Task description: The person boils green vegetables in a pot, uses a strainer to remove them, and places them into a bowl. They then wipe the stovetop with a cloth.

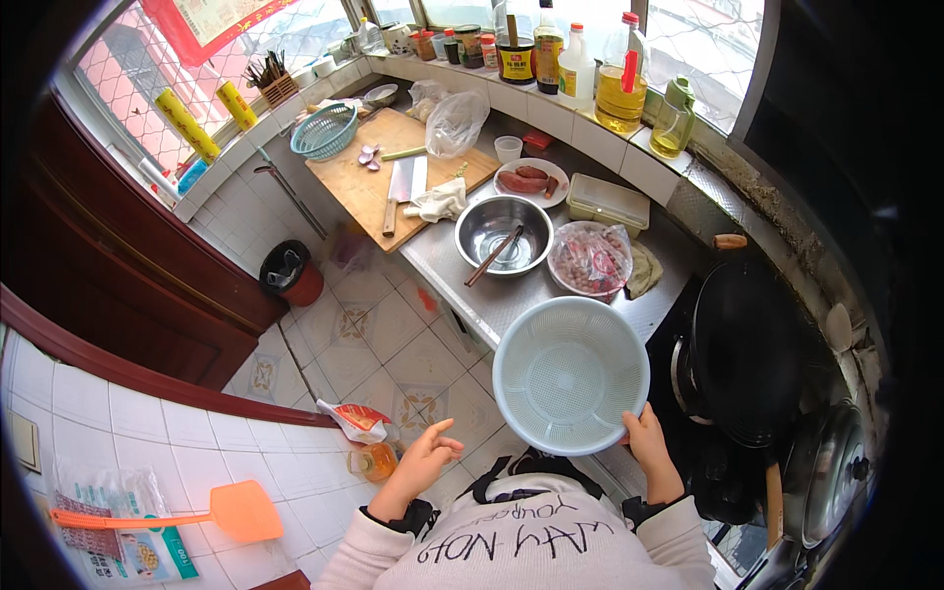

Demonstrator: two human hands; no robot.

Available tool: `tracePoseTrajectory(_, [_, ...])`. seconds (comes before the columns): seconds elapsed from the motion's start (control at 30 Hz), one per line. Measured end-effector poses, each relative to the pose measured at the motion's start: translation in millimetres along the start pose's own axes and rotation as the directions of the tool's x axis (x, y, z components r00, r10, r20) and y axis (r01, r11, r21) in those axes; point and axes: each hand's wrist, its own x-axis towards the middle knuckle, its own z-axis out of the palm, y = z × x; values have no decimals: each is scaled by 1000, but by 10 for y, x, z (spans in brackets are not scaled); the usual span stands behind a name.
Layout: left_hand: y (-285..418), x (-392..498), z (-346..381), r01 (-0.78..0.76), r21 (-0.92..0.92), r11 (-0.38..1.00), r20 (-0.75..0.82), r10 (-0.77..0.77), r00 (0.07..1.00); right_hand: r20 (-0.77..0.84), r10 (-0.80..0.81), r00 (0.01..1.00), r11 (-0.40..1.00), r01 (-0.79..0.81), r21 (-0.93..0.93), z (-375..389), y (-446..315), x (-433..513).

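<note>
My right hand (pixel 646 441) grips the near right rim of a pale blue plastic colander (pixel 571 376), thumb over the edge. Nothing shows inside the colander, which is held just in front of me at the counter edge. My left hand (pixel 430 451) is in the air to the left, empty, its fingers apart. Beyond the colander stands a stainless steel bowl (pixel 479 247) with a pair of chopsticks (pixel 494 256) in it. Beside that, a bowl of small round brownish pieces (pixel 590 258) sits under a plastic bag.
A wooden cutting board (pixel 354 195) bears a cleaver (pixel 405 181), a white cloth (pixel 440 199) and onion pieces (pixel 369 156). Sausages on a plate (pixel 564 181) lie near a lidded box (pixel 608 200). A black wok (pixel 748 354) occupies the stove at right. Bottles (pixel 575 66) line the sill.
</note>
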Motion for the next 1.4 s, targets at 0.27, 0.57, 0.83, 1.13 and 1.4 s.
tracePoseTrajectory(0.27, [280, 769, -94, -51, 119, 992, -104, 63, 993, -166, 33, 986, 946, -84, -312, -191, -207, 325])
tracePoseTrajectory(0.57, [925, 2118, -516, -76, 260, 963, 42, 68, 997, -271, -433, 860, 763, 190, -617, 237, -1103, 377])
tracePoseTrajectory(0.83, [1426, 3298, -1090, 36, 200, 979, 204, -78, 976, -365, -204, 908, 901, 29, -433, 930, -1806, 1076])
tracePoseTrajectory(1.13, [1657, 3888, -1223, 13, 271, 963, 408, -128, 904, -409, -139, 902, 925, -29, -378, 1570, -2065, 1093])
tracePoseTrajectory(1.4, [1748, 4091, -1327, -33, 361, 932, 447, -142, 883, -312, -8, 950, 881, -141, -452, 1975, -1881, 868])
